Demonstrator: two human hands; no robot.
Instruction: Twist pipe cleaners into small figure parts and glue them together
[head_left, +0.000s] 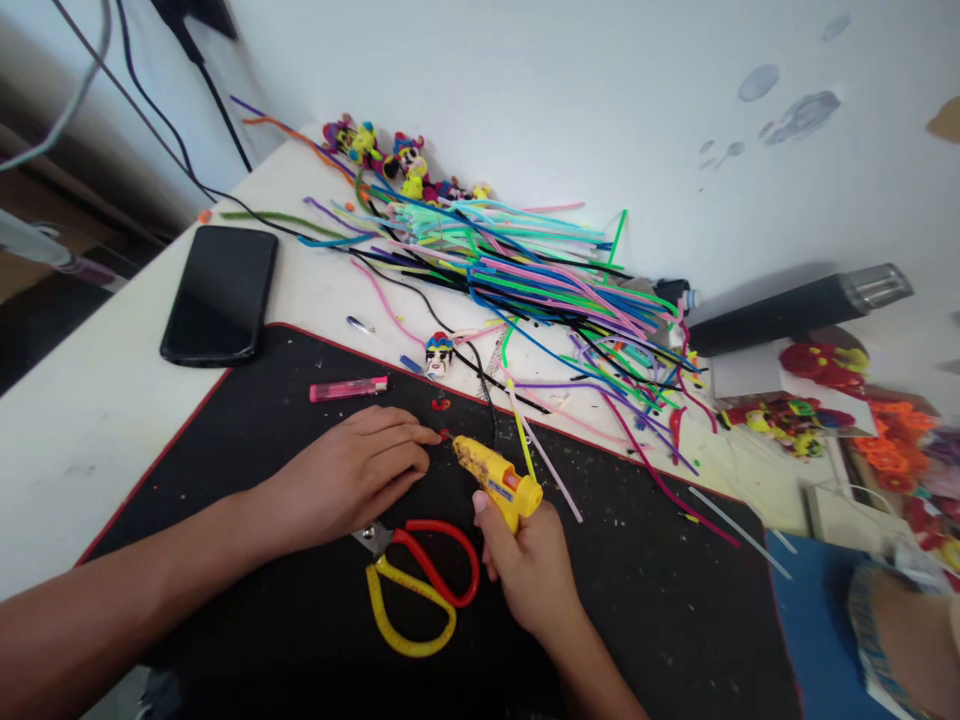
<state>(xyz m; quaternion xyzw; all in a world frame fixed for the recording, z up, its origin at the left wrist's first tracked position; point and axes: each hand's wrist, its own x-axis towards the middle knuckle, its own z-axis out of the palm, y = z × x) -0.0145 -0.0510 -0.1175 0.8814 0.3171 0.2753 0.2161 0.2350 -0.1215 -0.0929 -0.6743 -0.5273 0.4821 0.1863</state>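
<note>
A yellow hot glue gun (491,472) is gripped in my right hand (529,570), its nozzle pointing up and left. Just left of the nozzle lies a small red curled piece (444,434) on the black mat (637,590). The index fingertip of my left hand (375,460) touches or nearly touches that piece; the fingers are stretched out and lie low over the mat. Another small red piece (441,404) lies a little farther away, below a small painted doll head (439,354) with a red and blue top. Scissors (420,590) with one red and one yellow handle rest between my forearms, blades partly under my left hand.
A pink cutter-like tool (349,389) and a black phone (220,295) lie to the left. Pipe cleaners (525,260) are heaped along the wall, with small dolls (409,160) behind. A dark cylinder (795,310) leans at right, near another person's arm (915,640).
</note>
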